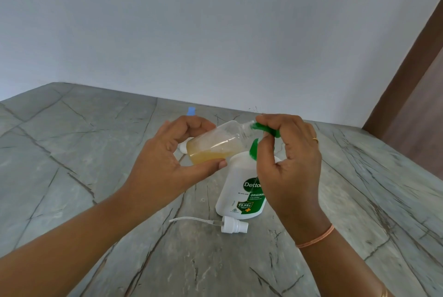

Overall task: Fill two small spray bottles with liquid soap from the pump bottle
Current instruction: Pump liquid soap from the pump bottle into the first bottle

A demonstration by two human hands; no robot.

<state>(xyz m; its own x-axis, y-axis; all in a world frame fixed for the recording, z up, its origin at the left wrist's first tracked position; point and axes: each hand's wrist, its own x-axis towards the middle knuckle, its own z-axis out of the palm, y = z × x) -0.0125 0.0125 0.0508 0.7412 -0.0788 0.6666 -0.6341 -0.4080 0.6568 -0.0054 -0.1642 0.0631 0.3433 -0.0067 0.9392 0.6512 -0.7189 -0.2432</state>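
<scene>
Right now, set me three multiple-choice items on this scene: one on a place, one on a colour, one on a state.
1. Where is the white spray head?
A. On the counter, nearer the camera than the pump bottle
B. In a sink
C. On a shelf

2. What colour is the pump head?
A. Blue
B. Green
C. Red

3. The small bottle in the left hand is:
A. Empty and upright
B. Partly filled and tilted
C. Full and capped

Answers:
1 A: it lies loose on the stone with its tube stretched out.
2 B: green shows under the fingers of the right hand.
3 B: amber liquid pools in its lower side, and its open mouth leans toward the nozzle.
</scene>
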